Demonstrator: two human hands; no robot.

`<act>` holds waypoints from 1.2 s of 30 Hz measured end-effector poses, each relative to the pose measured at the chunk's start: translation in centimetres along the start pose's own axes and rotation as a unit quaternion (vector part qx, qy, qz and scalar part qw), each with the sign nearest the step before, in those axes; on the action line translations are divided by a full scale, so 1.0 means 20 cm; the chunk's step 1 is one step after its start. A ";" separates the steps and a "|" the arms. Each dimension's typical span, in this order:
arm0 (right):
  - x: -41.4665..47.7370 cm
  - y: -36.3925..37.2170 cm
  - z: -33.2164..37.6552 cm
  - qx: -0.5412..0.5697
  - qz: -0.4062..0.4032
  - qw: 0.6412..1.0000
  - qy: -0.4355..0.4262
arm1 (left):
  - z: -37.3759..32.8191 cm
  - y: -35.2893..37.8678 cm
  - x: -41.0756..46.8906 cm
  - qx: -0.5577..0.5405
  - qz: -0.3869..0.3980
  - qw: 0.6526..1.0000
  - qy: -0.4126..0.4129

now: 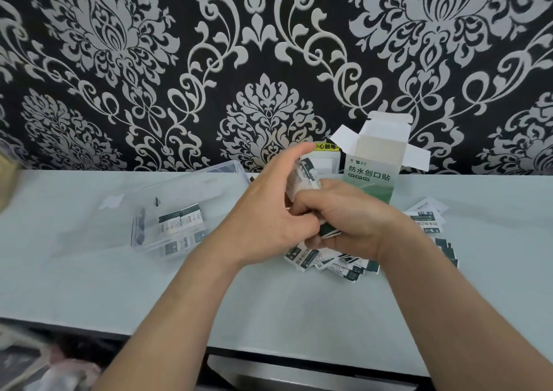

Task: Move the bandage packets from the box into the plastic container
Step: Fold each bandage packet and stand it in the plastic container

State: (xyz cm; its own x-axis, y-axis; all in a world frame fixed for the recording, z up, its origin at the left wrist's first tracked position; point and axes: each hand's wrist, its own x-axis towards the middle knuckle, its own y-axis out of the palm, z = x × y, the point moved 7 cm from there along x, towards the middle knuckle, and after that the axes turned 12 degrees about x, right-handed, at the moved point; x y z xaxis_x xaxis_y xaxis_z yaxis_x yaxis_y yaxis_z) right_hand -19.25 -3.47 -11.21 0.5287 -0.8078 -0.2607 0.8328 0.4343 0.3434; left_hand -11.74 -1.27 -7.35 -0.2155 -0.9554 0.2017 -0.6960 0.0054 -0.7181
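1. Nearest me, the pale worktop (pixel 119 286) carried loose packets (pixel 338 263), fanned out just below the wrists. A few more lay further R.
2. Both hands met mid-worktop. The left hand (pixel 269 214) & right hand (pixel 344 220) were each curled round one bundle of bandage packets (pixel 305 175), w/ the left forefinger stuck out straight.
3. Risk, imo: the bundle looked uneven, so a slack grip could let packets slide out & scatter back onto the pile.
4. The plastic container (pixel 137 232) sat well to the L, w/ a few stored packets (pixel 181 221) lying flat inside. Carrying a ragged stack across that gap could drop some short of the rim.
5. The box (pixel 374 172) stood upright just behind the right hand, flaps open. Couldn't tell if anything was left inside. It looked tall & prob. light, so a wrist swing might tip it.
6. Furthest back was the patterned wall (pixel 149 61).
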 end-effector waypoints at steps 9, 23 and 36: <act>-0.03 0.01 -0.01 -0.054 0.095 0.993 0.046 | 0.05 -0.12 -0.01 -0.063 -0.004 0.998 0.031; 0.07 0.00 0.04 -0.035 -0.193 0.976 -0.093 | 0.23 -0.06 0.01 -0.154 -0.150 0.963 -0.161; 0.09 0.21 -0.01 0.283 0.036 0.958 0.000 | 0.19 -0.25 -0.05 -0.367 -0.161 0.913 -0.076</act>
State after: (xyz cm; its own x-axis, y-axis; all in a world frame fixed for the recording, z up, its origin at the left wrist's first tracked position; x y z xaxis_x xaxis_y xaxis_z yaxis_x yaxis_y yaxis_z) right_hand -14.84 -2.99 -10.51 0.5811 -0.7838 -0.2191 0.5722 0.2020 0.7949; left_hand -5.51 -1.41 -6.55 0.1408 -0.9719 0.1886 -0.9900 -0.1408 0.0135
